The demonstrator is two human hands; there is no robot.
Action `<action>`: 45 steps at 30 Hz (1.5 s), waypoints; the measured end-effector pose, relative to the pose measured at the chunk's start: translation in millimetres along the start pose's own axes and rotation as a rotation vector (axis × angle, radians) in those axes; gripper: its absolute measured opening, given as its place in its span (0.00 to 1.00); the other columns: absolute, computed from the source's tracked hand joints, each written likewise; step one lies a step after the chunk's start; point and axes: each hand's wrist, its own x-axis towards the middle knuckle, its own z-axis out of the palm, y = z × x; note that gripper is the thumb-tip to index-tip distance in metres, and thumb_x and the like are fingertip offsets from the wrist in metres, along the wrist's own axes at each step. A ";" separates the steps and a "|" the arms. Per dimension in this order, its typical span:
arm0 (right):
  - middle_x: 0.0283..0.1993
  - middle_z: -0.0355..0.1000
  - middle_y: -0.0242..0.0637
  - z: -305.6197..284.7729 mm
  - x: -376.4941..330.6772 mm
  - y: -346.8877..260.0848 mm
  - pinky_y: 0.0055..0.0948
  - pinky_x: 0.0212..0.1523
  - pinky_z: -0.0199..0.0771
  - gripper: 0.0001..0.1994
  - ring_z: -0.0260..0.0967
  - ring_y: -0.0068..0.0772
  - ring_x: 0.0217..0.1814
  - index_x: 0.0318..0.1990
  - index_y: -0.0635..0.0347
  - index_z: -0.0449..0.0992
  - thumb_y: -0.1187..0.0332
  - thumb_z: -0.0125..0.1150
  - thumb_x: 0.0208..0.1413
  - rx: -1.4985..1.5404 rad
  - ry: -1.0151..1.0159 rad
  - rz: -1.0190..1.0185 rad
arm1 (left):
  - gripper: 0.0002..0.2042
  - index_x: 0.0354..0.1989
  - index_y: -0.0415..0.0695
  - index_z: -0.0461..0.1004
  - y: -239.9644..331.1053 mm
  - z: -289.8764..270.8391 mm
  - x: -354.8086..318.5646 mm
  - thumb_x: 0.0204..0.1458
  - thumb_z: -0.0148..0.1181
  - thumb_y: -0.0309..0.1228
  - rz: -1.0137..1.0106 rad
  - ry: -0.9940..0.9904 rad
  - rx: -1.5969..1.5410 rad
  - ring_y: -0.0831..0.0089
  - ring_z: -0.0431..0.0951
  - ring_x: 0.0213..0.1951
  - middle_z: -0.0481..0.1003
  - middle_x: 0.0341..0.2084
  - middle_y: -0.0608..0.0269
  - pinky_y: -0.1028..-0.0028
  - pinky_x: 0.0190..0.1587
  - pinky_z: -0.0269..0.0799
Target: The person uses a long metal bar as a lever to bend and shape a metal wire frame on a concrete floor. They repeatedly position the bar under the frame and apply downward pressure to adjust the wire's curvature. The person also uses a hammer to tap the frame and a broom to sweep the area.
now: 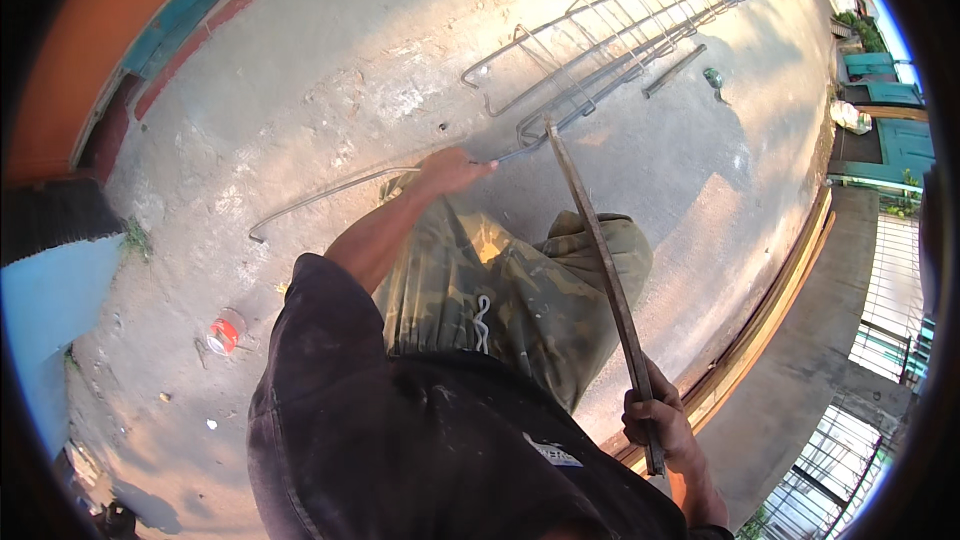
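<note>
A sunlit concrete floor (pixel 400 60) fills my view, with an orange and teal wall along the left edge and gates and railings off to the right. I am looking down over a dark shirt and camouflage trousers.

My left hand (pixel 452 170) is closed around a thin steel rod (pixel 330 190) that lies on the floor and curls up into a hook at its far left end. My right hand (pixel 660 418) is wrapped tight around the lower end of a long rusty iron bar (pixel 600 270), which slants up and across my knee so that its tip meets the thin rod just beyond my left hand.

As I judge it, the bar's tip could slip off the rod under load and swing toward my left fingers, which sit very close to the contact point. The rod could also spring back if the grip loosens.

By count: one rod in hand, one long bar, one short loose bar (pixel 673 71) lying well beyond, one long cage of tied bent rods (pixel 620 35) stretching away, and one red can (pixel 225 332) on the floor at my left.
</note>
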 end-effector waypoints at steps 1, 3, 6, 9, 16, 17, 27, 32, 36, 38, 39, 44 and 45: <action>0.19 0.57 0.28 8.6 0.0 -0.6 0.22 0.15 0.56 0.42 0.54 0.20 0.14 0.74 0.50 0.44 0.80 0.48 0.49 -0.049 0.035 0.017 | 0.35 0.36 0.45 0.83 -1.2 -2.1 1.4 0.49 0.49 0.69 -0.015 -0.020 0.020 0.52 0.80 0.38 0.78 0.28 0.47 0.57 0.40 0.72; 0.18 0.55 0.27 10.2 1.1 1.4 0.22 0.14 0.55 0.41 0.53 0.19 0.13 0.74 0.50 0.44 0.80 0.48 0.50 -0.045 0.045 -0.008 | 0.36 0.33 0.43 0.83 -4.4 2.5 1.3 0.49 0.49 0.69 -0.012 0.000 0.018 0.52 0.80 0.37 0.78 0.27 0.47 0.57 0.40 0.72; 0.16 0.54 0.26 16.6 4.1 4.3 0.22 0.12 0.54 0.40 0.52 0.19 0.12 0.74 0.51 0.45 0.79 0.48 0.51 -0.034 0.083 -0.016 | 0.38 0.28 0.39 0.81 -3.3 7.4 6.6 0.48 0.49 0.70 0.026 0.079 -0.001 0.53 0.80 0.35 0.78 0.25 0.47 0.57 0.39 0.71; 0.16 0.55 0.26 26.7 5.9 2.8 0.22 0.12 0.54 0.39 0.52 0.19 0.12 0.74 0.52 0.45 0.79 0.48 0.52 0.005 0.123 -0.019 | 0.39 0.25 0.38 0.80 -4.9 3.0 6.4 0.48 0.49 0.70 -0.008 0.059 0.046 0.54 0.80 0.34 0.78 0.24 0.48 0.56 0.38 0.71; 0.17 0.58 0.28 38.1 -30.0 -19.5 0.23 0.13 0.56 0.38 0.53 0.20 0.12 0.73 0.56 0.46 0.79 0.48 0.53 -0.033 0.132 -0.033 | 0.39 0.23 0.39 0.81 3.8 -4.8 -23.1 0.48 0.49 0.70 -0.012 0.125 -0.013 0.55 0.80 0.36 0.78 0.23 0.49 0.58 0.42 0.72; 0.17 0.59 0.29 46.7 -34.4 -22.4 0.23 0.14 0.57 0.38 0.54 0.21 0.12 0.73 0.59 0.46 0.78 0.49 0.52 -0.048 0.138 -0.022 | 0.39 0.23 0.39 0.81 2.0 -3.8 -27.6 0.48 0.50 0.70 -0.002 0.166 -0.029 0.55 0.80 0.36 0.78 0.23 0.50 0.58 0.43 0.72; 0.19 0.61 0.32 101.6 -43.2 -32.9 0.22 0.12 0.56 0.38 0.56 0.23 0.12 0.72 0.61 0.49 0.69 0.59 0.53 -0.077 0.208 -0.036 | 0.38 0.20 0.40 0.81 -6.5 -16.1 -41.0 0.47 0.51 0.70 -0.008 0.181 0.000 0.59 0.78 0.25 0.75 0.16 0.53 0.59 0.32 0.71; 0.19 0.54 0.29 151.2 -40.1 -21.8 0.23 0.09 0.46 0.27 0.49 0.21 0.10 0.64 0.51 0.62 0.64 0.57 0.57 -0.138 0.320 -0.050 | 0.38 0.19 0.38 0.79 -7.8 -23.0 -51.8 0.46 0.52 0.70 0.021 0.210 -0.097 0.58 0.77 0.24 0.75 0.15 0.53 0.59 0.31 0.71; 0.20 0.56 0.30 179.8 -28.7 -2.4 0.24 0.09 0.47 0.25 0.50 0.22 0.10 0.63 0.48 0.64 0.64 0.56 0.58 -0.177 0.365 -0.090 | 0.37 0.24 0.40 0.82 -14.9 -31.3 -55.6 0.46 0.53 0.69 -0.036 0.220 -0.111 0.58 0.81 0.32 0.79 0.23 0.50 0.61 0.38 0.73; 0.20 0.56 0.30 194.3 -22.4 -1.7 0.25 0.09 0.48 0.25 0.50 0.23 0.10 0.63 0.49 0.63 0.64 0.56 0.58 -0.150 0.384 -0.086 | 0.36 0.26 0.40 0.82 -18.8 -39.9 -59.6 0.47 0.53 0.69 -0.039 0.220 -0.141 0.57 0.81 0.34 0.80 0.24 0.49 0.60 0.39 0.73; 0.20 0.57 0.31 189.0 -22.7 5.7 0.25 0.09 0.47 0.26 0.51 0.23 0.10 0.64 0.49 0.63 0.64 0.57 0.58 -0.212 0.419 -0.084 | 0.36 0.26 0.40 0.82 -11.9 -44.0 -58.5 0.47 0.53 0.68 -0.013 0.195 -0.150 0.57 0.81 0.34 0.80 0.25 0.49 0.60 0.40 0.73; 0.22 0.62 0.34 174.2 -45.0 -23.0 0.23 0.08 0.52 0.26 0.55 0.23 0.10 0.64 0.57 0.62 0.65 0.56 0.58 -0.247 0.431 -0.058 | 0.38 0.21 0.36 0.79 -20.5 -36.8 -59.9 0.47 0.53 0.68 0.049 0.216 -0.105 0.55 0.80 0.28 0.78 0.20 0.50 0.59 0.35 0.73; 0.23 0.62 0.34 171.8 -50.3 -31.5 0.23 0.08 0.52 0.26 0.55 0.23 0.10 0.64 0.57 0.62 0.65 0.56 0.57 -0.247 0.433 -0.033 | 0.38 0.21 0.36 0.79 -20.3 -28.7 -60.4 0.47 0.53 0.68 0.054 0.222 -0.118 0.55 0.79 0.28 0.78 0.20 0.50 0.59 0.35 0.73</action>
